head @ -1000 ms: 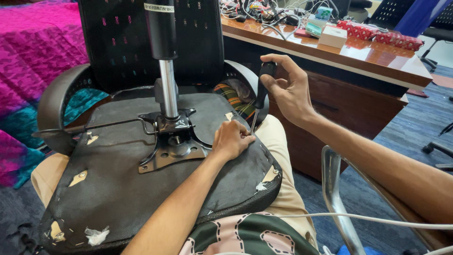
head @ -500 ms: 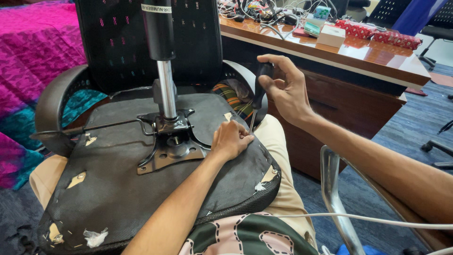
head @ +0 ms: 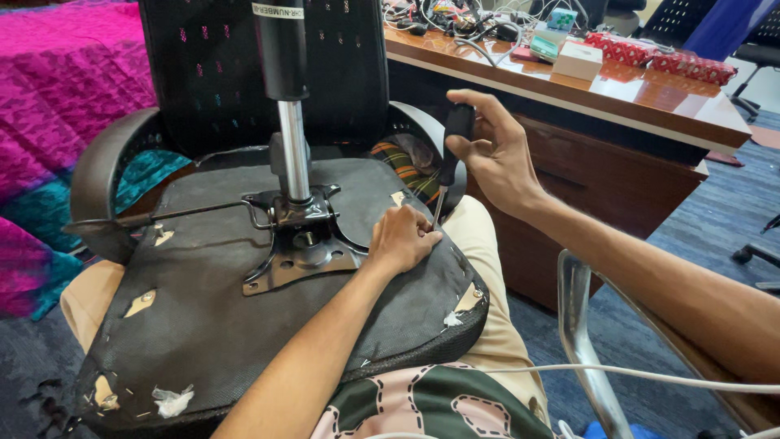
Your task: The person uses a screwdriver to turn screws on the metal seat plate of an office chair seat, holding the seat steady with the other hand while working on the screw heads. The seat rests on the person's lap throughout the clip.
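Looks like an office doubling as a repair corner: long wooden desk (head: pixel 650 106) strewn with tangled cables (head: pixel 455 20) and small boxes (head: pixel 582 59) along its far edge, blue-grey carpet (head: pixel 699 236), wheeled chair bases (head: pixel 756 252) at right, upturned office chair (head: pixel 268 268) in front.

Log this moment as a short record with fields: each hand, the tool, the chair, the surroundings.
right hand: grips a screwdriver by its black handle, tip down
left hand: rests on the seat underside, fingers by the tip
chair: upside down on the lap, torn black cover, metal plate and gas cylinder pointing up
surroundings: wooden desk on the right, pink cloth on the left
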